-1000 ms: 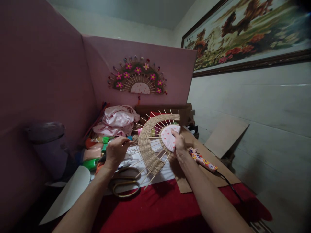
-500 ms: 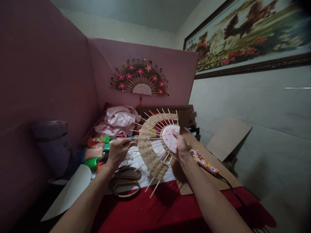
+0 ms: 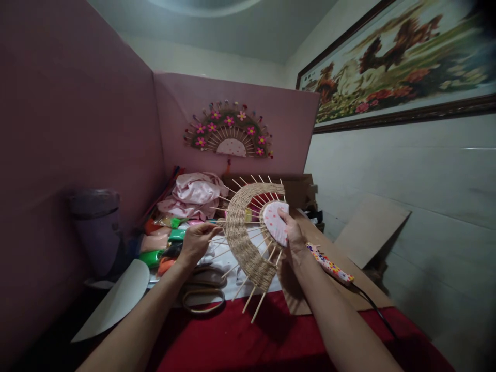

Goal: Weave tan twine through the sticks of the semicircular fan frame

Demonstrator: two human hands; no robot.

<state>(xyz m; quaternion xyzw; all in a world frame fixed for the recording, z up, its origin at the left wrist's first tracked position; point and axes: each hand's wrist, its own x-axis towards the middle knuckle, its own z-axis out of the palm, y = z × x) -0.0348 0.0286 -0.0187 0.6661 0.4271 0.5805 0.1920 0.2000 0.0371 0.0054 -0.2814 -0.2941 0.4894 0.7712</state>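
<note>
Right hand (image 3: pixel 295 236) grips the woven fan (image 3: pixel 235 222) at three o'clock, left hand (image 3: pixel 197 240) narrowly pinched at nine, seemingly working its rim; steadiness matters next.

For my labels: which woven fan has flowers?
The displayed fan on the pink panel: pink flowers decorate it, while the handheld fan shows none.

The half-round woven-cord fan (image 3: pixel 237 227) is held sideways above the red tablecloth (image 3: pixel 217 343); its pale sticks (image 3: pixel 258 308) jut bare past the tan weave; red-dotted whitish fabric covers the hub (image 3: pixel 273 222).
</note>
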